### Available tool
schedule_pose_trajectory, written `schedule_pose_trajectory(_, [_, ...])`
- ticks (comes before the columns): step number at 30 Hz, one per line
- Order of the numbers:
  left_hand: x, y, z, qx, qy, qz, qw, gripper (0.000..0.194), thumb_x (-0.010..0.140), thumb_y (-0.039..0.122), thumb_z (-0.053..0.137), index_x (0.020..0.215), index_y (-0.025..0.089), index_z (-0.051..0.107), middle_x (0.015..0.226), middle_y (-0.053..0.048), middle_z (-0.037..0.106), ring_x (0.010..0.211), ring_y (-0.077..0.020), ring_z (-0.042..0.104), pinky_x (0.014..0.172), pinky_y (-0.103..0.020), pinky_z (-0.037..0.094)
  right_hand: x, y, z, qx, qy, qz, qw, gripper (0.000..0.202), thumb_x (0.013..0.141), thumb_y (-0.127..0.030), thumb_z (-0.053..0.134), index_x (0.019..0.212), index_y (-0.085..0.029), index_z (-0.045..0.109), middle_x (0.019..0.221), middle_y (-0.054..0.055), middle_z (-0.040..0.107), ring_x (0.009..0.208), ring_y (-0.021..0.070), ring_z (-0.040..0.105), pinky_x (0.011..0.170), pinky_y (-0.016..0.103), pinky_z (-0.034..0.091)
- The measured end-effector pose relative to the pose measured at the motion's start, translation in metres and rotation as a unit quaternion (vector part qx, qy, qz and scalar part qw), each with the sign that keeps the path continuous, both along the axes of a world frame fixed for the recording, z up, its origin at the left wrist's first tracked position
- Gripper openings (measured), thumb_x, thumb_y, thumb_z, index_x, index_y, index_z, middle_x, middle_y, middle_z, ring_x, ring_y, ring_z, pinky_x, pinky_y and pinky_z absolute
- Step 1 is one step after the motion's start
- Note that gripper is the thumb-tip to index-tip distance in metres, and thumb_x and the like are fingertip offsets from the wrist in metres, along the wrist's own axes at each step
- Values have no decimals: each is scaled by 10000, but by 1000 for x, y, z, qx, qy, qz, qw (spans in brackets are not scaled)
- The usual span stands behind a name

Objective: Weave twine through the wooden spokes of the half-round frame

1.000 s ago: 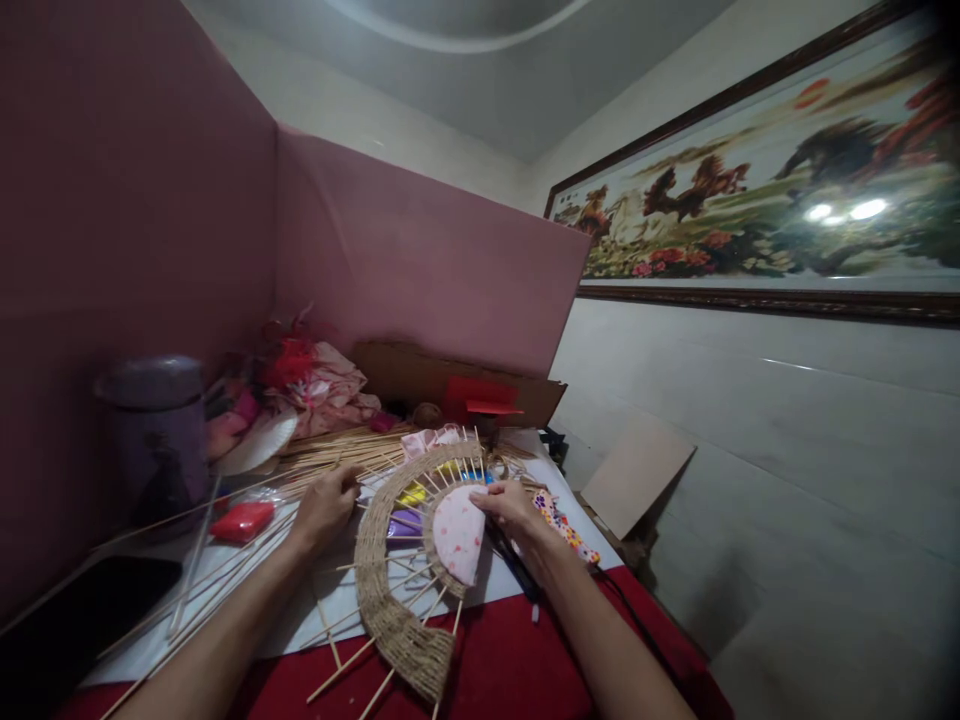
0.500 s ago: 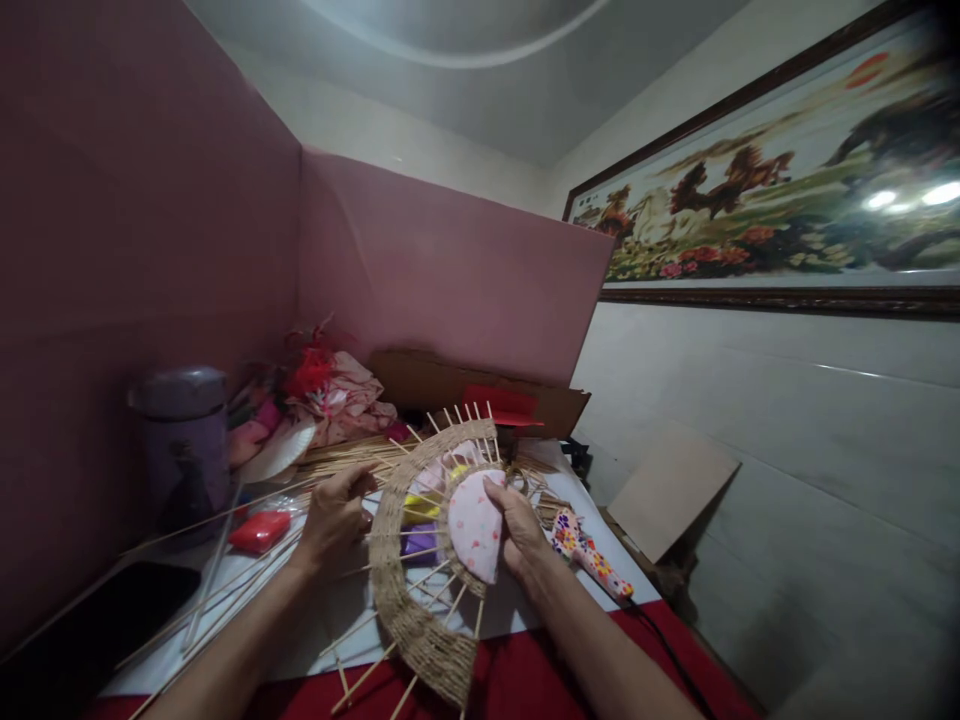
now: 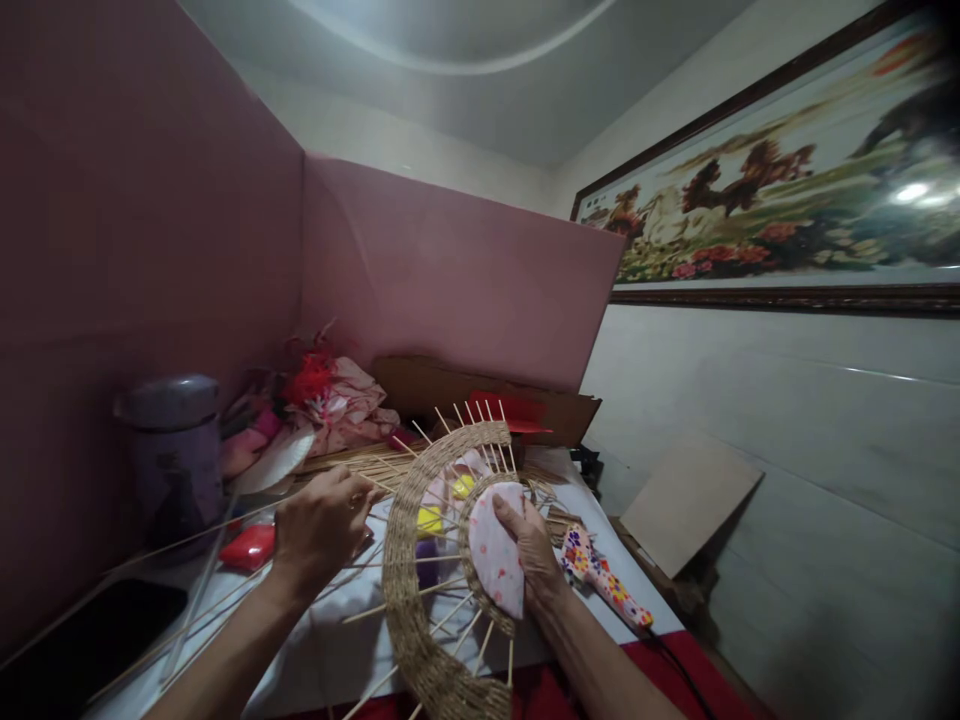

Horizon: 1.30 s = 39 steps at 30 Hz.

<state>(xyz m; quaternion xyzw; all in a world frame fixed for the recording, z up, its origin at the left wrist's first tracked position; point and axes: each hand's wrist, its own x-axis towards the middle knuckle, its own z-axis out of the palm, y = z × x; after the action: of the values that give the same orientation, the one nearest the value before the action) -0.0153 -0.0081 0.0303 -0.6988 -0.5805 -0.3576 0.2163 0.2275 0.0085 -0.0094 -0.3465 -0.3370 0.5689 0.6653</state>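
Observation:
My right hand (image 3: 536, 550) holds a half-round woven frame by its straight side, the thumb lying on a white half-disc (image 3: 495, 550) with small pink-red marks. A wide band of braided twine (image 3: 405, 570) curves round this centre, and thin wooden sticks fan out through it, their ends jutting past the outer edge. To the left of the band, my left hand (image 3: 322, 525) is closed, its fingertips pinching the end of one stick (image 3: 381, 490). The palm and the other fingers of that hand are partly hidden.
A flowered glue gun (image 3: 604, 578) with a black cord lies at the right. Left are a red packet (image 3: 247, 547), a dark phone (image 3: 112, 640), a lilac canister (image 3: 176, 460) and long loose sticks. Behind stand pink fabric (image 3: 356, 405) and a cardboard strip (image 3: 420, 385).
The woven frame and my right hand have shifted slightly right and down in view. My left hand has moved a little left, its fingers now closed at a stick's end.

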Motion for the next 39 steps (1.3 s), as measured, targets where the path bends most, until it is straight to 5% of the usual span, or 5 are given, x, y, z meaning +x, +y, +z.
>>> schedule_pose_trajectory(21, [14, -5, -8, 69, -8, -89, 994, 222, 823, 325, 496, 697, 220, 646, 684, -14, 670, 662, -170, 610, 600, -260, 381, 0, -3, 6, 13, 27, -20, 999, 385, 584, -339, 772, 868, -186, 561, 642, -25, 622, 551, 129, 589, 539, 239, 483])
schedule_pose_trajectory(32, [6, -10, 7, 65, -19, -107, 992, 191, 803, 290, 500, 823, 245, 685, 867, -20, 703, 759, -188, 633, 616, -268, 421, 8, -4, 9, 26, 43, -22, 998, 343, 640, -320, 736, 898, -196, 548, 719, -25, 635, 633, 125, 599, 614, 233, 492])
schedule_pose_trajectory(39, [3, -10, 11, 73, -36, -102, 991, 182, 783, 259, 500, 771, 228, 679, 860, -26, 707, 770, -188, 635, 636, -267, 431, 8, -5, 13, 20, 30, -38, 999, 345, 608, -322, 752, 856, -193, 550, 672, -34, 622, 550, 116, 569, 522, 215, 460])
